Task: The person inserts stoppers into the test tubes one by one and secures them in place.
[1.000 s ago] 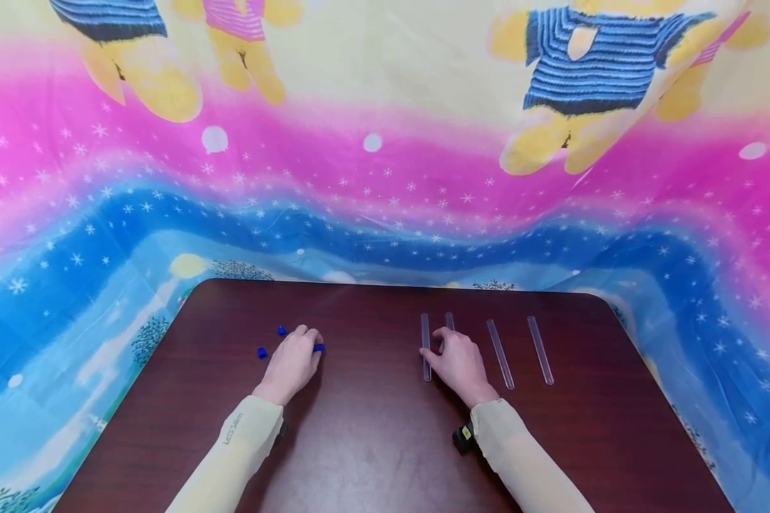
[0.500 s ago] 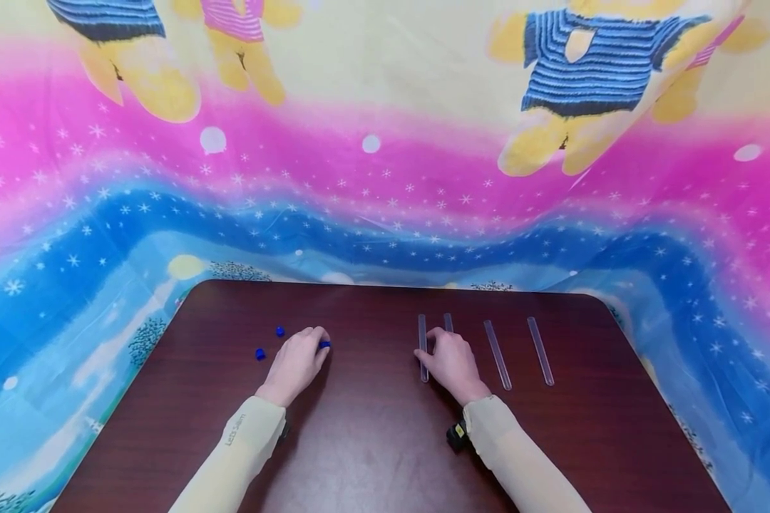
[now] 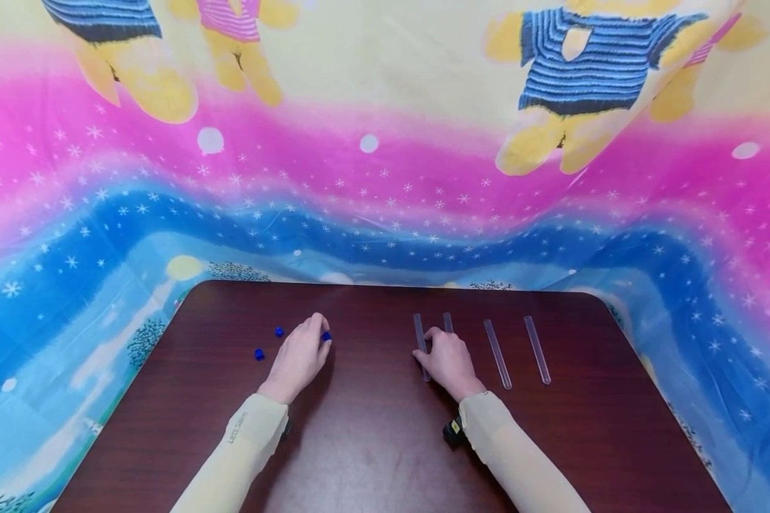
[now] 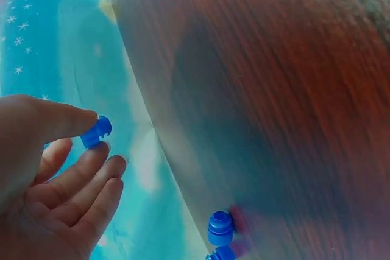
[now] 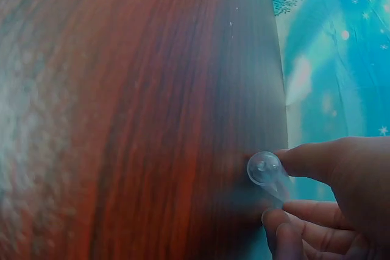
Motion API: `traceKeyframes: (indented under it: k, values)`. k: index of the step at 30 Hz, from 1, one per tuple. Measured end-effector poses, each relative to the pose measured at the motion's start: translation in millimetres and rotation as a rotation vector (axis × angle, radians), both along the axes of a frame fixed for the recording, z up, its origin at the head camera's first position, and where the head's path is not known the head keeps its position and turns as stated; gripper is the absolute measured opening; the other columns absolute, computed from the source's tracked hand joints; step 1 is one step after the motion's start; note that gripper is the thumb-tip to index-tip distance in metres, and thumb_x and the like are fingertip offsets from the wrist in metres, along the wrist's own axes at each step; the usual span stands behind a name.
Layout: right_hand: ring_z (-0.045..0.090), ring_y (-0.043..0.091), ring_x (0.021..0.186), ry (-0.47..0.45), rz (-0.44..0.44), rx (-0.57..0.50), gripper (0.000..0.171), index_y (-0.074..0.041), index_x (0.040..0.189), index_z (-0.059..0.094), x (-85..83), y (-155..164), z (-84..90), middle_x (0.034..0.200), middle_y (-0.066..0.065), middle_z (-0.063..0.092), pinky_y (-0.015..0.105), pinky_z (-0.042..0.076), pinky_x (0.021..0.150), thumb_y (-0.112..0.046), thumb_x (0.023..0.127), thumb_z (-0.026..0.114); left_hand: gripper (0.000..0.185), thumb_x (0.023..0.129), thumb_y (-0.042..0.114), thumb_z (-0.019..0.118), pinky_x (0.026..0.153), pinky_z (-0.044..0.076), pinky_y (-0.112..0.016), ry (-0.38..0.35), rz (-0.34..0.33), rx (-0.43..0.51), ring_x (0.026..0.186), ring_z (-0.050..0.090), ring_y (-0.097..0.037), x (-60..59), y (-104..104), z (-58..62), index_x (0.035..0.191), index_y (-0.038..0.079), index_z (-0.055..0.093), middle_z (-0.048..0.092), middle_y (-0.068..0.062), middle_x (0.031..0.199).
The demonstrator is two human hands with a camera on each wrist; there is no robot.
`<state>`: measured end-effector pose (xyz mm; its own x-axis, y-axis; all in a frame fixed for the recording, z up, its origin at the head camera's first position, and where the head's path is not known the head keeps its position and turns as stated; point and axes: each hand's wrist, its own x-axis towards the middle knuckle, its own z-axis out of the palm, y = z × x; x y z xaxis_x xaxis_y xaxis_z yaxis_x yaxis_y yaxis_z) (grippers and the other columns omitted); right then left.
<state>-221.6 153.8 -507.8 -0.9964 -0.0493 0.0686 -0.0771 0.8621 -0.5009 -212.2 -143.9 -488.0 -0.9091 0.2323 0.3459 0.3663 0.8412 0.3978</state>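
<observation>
Head view: left hand (image 3: 298, 360) pinches a blue cap (image 3: 325, 336); right hand (image 3: 448, 363) grips a clear tube (image 3: 420, 345) at its 3 o'clock, long axis toward 12.

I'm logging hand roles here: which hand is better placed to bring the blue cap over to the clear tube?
Probably the left hand: it already pinches the blue cap. The right hand has its grip on the clear tube.

Pale cream long sleeves (image 3: 244, 442), black wrist-worn cameras (image 3: 452, 432)
</observation>
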Motion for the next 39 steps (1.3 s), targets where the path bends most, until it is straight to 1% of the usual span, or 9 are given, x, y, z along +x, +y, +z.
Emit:
traceKeyframes:
  k: [4,12,16,20,26,28,33,35,39]
  values:
    - [0.056,0.009,0.05,-0.008,0.003,-0.006,0.039,-0.001,0.113,0.069,0.1,-0.9,-1.8,0.067,-0.002,0.061,0.036,0.057,0.063,-0.027,0.088,0.082,0.022,0.092,0.007,0.075,0.074,0.052,-0.039,0.027,0.0,0.005,0.084,0.058,-0.024,-0.6,1.8,2.3,0.103,0.009,0.056,0.06,-0.005,0.093]
    - [0.058,0.01,0.056,-0.002,-0.003,0.002,0.037,-0.002,0.111,0.07,-0.6,-0.4,-4.7,0.071,-0.001,0.064,0.036,0.057,0.064,-0.028,0.088,0.082,0.016,0.093,0.006,0.073,0.076,0.052,-0.038,0.066,-0.009,0.034,0.085,0.057,-0.023,-0.1,4.8,4.3,0.1,0.008,0.06,0.058,-0.004,0.094]
    - [0.058,0.01,0.055,0.002,0.002,0.003,0.034,-0.001,0.11,0.071,-0.7,-0.3,-4.3,0.071,0.0,0.064,0.036,0.056,0.063,-0.026,0.089,0.081,0.014,0.094,0.006,0.072,0.079,0.053,-0.039,0.07,-0.016,0.047,0.087,0.057,-0.024,-0.5,6.1,3.7,0.102,0.006,0.06,0.058,-0.006,0.096]
    - [0.057,0.01,0.055,0.01,0.006,0.003,0.029,-0.002,0.107,0.071,-0.3,-0.4,-3.6,0.071,0.0,0.064,0.035,0.056,0.062,-0.024,0.09,0.08,0.012,0.096,0.008,0.07,0.08,0.052,-0.038,0.063,-0.017,0.05,0.087,0.057,-0.024,-1.1,6.7,2.5,0.103,0.007,0.06,0.057,-0.006,0.096]
    - [0.056,0.01,0.051,-0.003,0.006,-0.02,0.026,-0.002,0.107,0.07,0.2,-0.6,-3.4,0.071,0.001,0.063,0.034,0.055,0.058,-0.021,0.091,0.078,0.012,0.096,0.006,0.069,0.079,0.052,-0.039,0.09,-0.034,0.074,0.087,0.057,-0.024,-0.9,7.8,3.4,0.101,0.007,0.058,0.057,-0.006,0.096]
    - [0.056,0.01,0.051,0.001,0.009,-0.021,0.026,-0.002,0.108,0.07,0.0,-0.3,-3.6,0.07,0.001,0.063,0.034,0.055,0.058,-0.021,0.091,0.077,0.012,0.096,0.005,0.069,0.079,0.052,-0.038,0.102,-0.042,0.082,0.087,0.057,-0.024,-1.1,8.1,3.9,0.1,0.007,0.057,0.056,-0.006,0.095]
    - [0.056,0.011,0.054,0.043,0.016,-0.009,0.023,-0.003,0.106,0.072,-0.6,-0.5,-3.1,0.069,-0.001,0.063,0.037,0.054,0.059,-0.019,0.09,0.076,0.013,0.095,0.005,0.068,0.078,0.052,-0.037,0.122,-0.048,0.084,0.086,0.056,-0.023,-2.5,8.2,4.4,0.099,0.008,0.056,0.056,-0.005,0.095]
    - [0.055,0.011,0.054,0.059,0.017,-0.007,0.021,-0.004,0.105,0.072,-0.8,-0.7,-2.4,0.067,-0.003,0.062,0.037,0.053,0.059,-0.019,0.09,0.076,0.013,0.095,0.005,0.068,0.079,0.052,-0.038,0.125,-0.047,0.085,0.087,0.057,-0.024,-3.0,8.5,4.6,0.101,0.008,0.057,0.058,-0.006,0.096]
    - [0.054,0.01,0.053,0.075,0.014,-0.018,0.019,-0.006,0.104,0.072,-0.6,-1.0,-0.1,0.063,-0.005,0.06,0.035,0.051,0.057,-0.018,0.091,0.075,0.019,0.097,0.007,0.068,0.088,0.053,-0.041,0.117,-0.04,0.091,0.099,0.061,-0.027,-2.8,9.3,5.9,0.115,0.004,0.061,0.063,-0.01,0.107]
